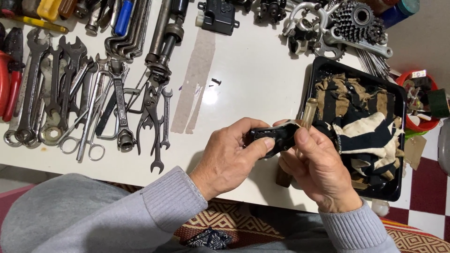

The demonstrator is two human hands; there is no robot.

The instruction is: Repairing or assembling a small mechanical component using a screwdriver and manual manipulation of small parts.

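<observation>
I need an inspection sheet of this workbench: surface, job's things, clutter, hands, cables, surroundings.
Surface: white tabletop, glossy, with a brownish tape strip.
Job's things: small black part held by both hands; a clear-handled tool beside it.
Clutter: wrenches in rows at left, a loose screw, a sprocket cluster, striped rags in a black tray.
Hands: left hand and right hand both grip the part.
Cables: nothing seen.
Surroundings: red bowl, patterned rug, checkered floor.

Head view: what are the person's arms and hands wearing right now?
Both arms are in long, light grey knit sleeves with ribbed cuffs that end at the wrists. The left hand and right hand are bare: no gloves, and no rings or watch that show in this view.
</observation>
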